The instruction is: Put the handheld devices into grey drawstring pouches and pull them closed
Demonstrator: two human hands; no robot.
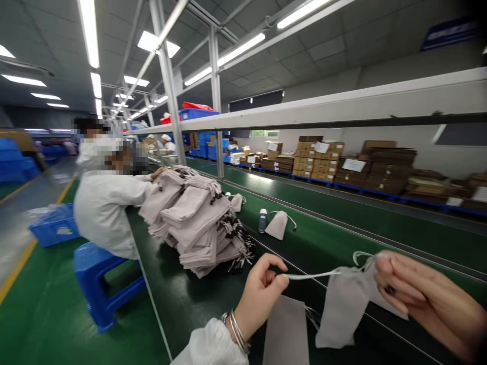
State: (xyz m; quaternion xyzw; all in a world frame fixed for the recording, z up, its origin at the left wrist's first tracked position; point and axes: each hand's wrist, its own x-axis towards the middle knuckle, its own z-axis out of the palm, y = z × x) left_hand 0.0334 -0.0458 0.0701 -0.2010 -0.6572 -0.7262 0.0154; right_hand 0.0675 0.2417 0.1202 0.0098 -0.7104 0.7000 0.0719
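Observation:
My left hand (262, 291) pinches one end of a white drawstring (310, 276), pulled taut to the right. The cord runs into the top of a small grey drawstring pouch (340, 309), which hangs above the bench. My right hand (422, 291) is closed at the pouch's gathered neck and its cord loop. Below, a flat grey pouch (287, 332) lies by my left wrist. Another piece of grey cloth shows behind the fingers of my right hand, partly hidden. Whether the hanging pouch has anything in it, I cannot tell.
A tall pile of grey pouches (198, 218) stands on the bench to the left. On the green belt are a dark bottle with a white cap (263, 221) and a closed pouch (277, 226). A co-worker in white (110, 208) sits beyond, near a blue stool (99, 274).

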